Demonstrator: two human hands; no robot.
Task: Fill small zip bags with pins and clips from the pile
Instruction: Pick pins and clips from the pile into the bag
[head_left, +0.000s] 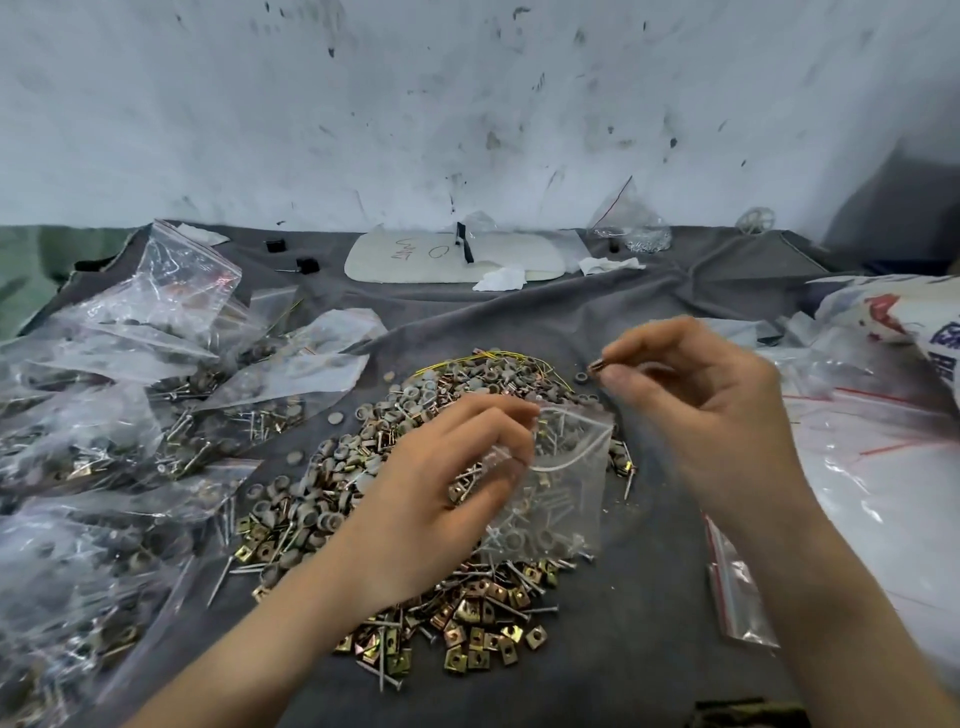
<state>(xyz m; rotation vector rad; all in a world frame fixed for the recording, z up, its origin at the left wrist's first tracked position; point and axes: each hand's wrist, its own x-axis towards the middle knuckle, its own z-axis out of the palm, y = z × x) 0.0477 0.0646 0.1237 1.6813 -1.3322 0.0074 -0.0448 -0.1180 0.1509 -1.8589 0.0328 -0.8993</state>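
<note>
Over the pile (322, 499) of nails, grey washers and brass square clips, the left hand (441, 499) pinches open the mouth of a small zip bag (566, 499), partly filled with nails and washers. Above the pile's far right edge, the right hand (696, 410) pinches a small brass piece (596, 366). Left of the pile lie many filled bags (93, 431), and right of it flat, seemingly empty ones (872, 457). Much of the pile remains, so plenty is left.

Our left hand (447, 483): forearm enters from lower left, palm down, fingers curled, pinching the mouth of a small zip bag (561, 483). Our right hand (696, 405): forearm enters from lower right, hand raised, thumb and forefinger pinching a small metal piece (596, 366), other fingers loosely curled.
</note>
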